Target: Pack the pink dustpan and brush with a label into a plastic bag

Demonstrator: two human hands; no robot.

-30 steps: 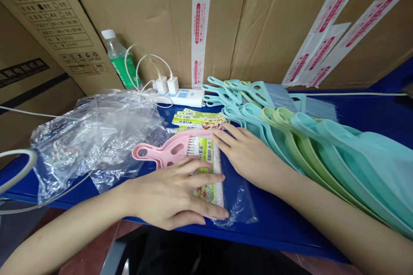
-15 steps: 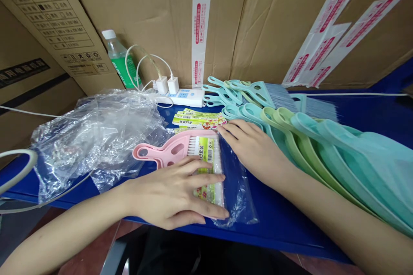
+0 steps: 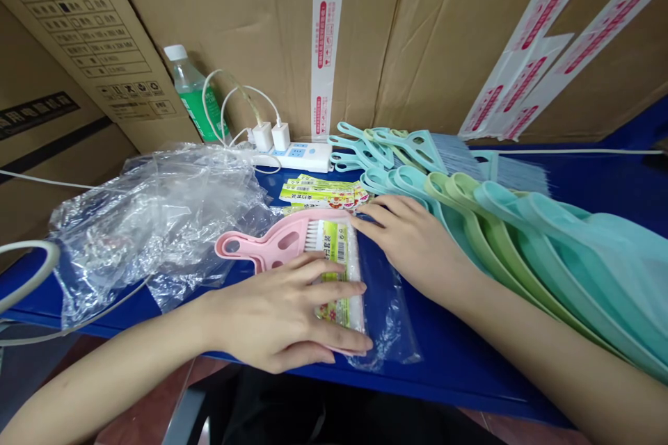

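Note:
My left hand (image 3: 287, 306) lies flat with fingers spread on a pink dustpan (image 3: 276, 240) and its white-bristled brush (image 3: 312, 236). Over the bristles is a green and white printed label (image 3: 328, 240), partly under my fingers. A clear plastic bag (image 3: 389, 320) covers the bristle end and spreads to the right of it, flat on the table. My right hand (image 3: 412, 236) rests palm down with fingers extended, its fingertips touching the dustpan's far right corner and the bag there. Its thumb is hard to make out.
Crumpled clear bags (image 3: 167, 201) are heaped on the left. More labels (image 3: 318, 189) lie behind the pink set. Teal and green dustpans (image 3: 543, 250) overlap on the right, with brushes (image 3: 417, 149) behind. A power strip (image 3: 307, 156), a bottle (image 3: 195, 97) and cardboard boxes (image 3: 250, 21) stand at the back.
Both hands and the pink set stay almost in place. My right hand's fingers have shifted very slightly at the dustpan's corner.

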